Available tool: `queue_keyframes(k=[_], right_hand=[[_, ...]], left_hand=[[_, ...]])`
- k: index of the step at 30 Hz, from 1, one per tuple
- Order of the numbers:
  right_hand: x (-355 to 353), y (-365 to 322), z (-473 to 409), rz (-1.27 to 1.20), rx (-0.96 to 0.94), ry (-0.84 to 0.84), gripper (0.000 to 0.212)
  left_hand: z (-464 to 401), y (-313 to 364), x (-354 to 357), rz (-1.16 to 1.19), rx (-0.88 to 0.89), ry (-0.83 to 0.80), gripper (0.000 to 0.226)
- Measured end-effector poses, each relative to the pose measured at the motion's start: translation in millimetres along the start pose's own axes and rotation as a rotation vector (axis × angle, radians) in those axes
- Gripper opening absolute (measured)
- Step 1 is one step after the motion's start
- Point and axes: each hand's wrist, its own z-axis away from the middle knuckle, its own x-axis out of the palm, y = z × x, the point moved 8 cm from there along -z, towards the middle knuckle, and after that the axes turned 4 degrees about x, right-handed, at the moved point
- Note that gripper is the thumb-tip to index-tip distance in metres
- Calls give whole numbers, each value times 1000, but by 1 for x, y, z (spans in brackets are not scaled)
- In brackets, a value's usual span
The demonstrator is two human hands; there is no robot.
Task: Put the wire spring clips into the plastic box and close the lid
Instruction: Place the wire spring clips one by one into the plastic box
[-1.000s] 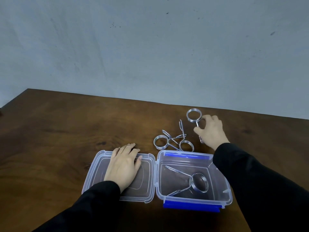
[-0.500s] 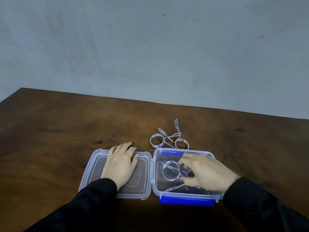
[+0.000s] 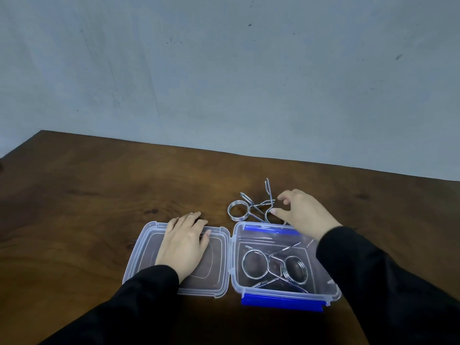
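A clear plastic box with blue latches lies open on the brown table. Two wire spring clips lie crossed inside it. Its hinged clear lid is folded out flat to the left, and my left hand rests flat on it, palm down. Just behind the box two more wire spring clips lie tangled on the table. My right hand hovers over their right side with thumb and fingers spread, holding nothing. It hides part of the right clip's ring.
The wooden table runs back to a grey wall. Its left edge slants in at the far left. Black sleeves cover both forearms, and the right sleeve overlaps the box's right wall.
My right hand carried a clip from the table into the box, let it go there, and has moved back out over the two clips behind the box. My left hand stayed on the lid.
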Motion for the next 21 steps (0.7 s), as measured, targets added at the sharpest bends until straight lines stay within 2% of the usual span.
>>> queue_keyframes(k=[3, 10, 12, 14, 21], right_hand=[[29, 14, -26, 15, 167, -239, 70], [48, 15, -44, -67, 263, -320, 78], [49, 15, -45, -117, 278, -327, 74], [52, 17, -47, -167, 291, -299, 60], [33, 27, -51, -341, 276, -78, 35]], left_hand=[[0, 0, 0, 15, 3, 8, 32], [0, 0, 0, 20, 7, 12, 33], [0, 0, 0, 18, 3, 8, 33], [1, -1, 1, 16, 0, -2, 34], [0, -1, 2, 5, 5, -10, 36]])
